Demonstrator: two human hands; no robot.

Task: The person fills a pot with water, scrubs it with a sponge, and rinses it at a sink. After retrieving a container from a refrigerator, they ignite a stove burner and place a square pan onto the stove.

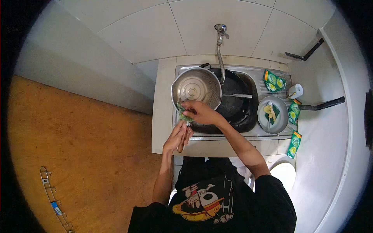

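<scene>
A dented silver saucepan [206, 80] is held over the left side of the sink, its inside facing up toward me. My left hand [176, 136] is closed around its brown handle [180, 148]. In the fingers of my right hand [203, 113] is a green scouring pad [185, 117], touching the saucepan where the handle joins the rim. Below and to the right of the saucepan, a large black pan [233, 83] lies in the basin.
The metal faucet [221, 60] hangs over the sink [254, 83]. On the drainboard stand a grey bowl [284, 116] with a sponge and spoon inside, a white cup [296, 91] and a green packet [274, 81]. Another green packet [294, 144] lies by the counter edge.
</scene>
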